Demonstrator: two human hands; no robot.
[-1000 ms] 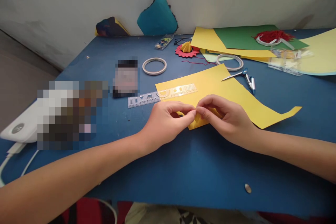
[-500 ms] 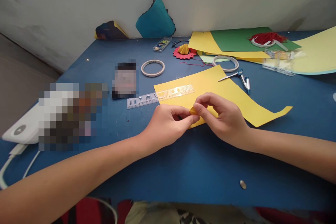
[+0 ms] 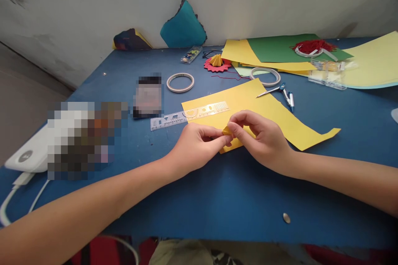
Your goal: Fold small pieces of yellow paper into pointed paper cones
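My left hand (image 3: 195, 147) and my right hand (image 3: 263, 138) meet at the middle of the blue table (image 3: 217, 198). Both pinch a small folded piece of yellow paper (image 3: 226, 131) between thumb and fingers, held just above the table. Under the hands lies a large yellow paper sheet (image 3: 273, 112). A clear stencil ruler (image 3: 189, 114) rests across that sheet's left edge, just beyond my left hand.
Two tape rings (image 3: 180, 82) (image 3: 265, 76), a compass (image 3: 284, 92), a red and yellow paper flower (image 3: 217, 63), stacked green and yellow sheets (image 3: 280, 51), red thread (image 3: 314, 45) and a clear box (image 3: 328, 75) lie behind. A white power bank (image 3: 29, 155) with cable sits left. A coin (image 3: 286, 218) lies near the front.
The folded yellow piece has been lifted slightly off the sheet and worked between my fingertips. My hands stay in about the same place.
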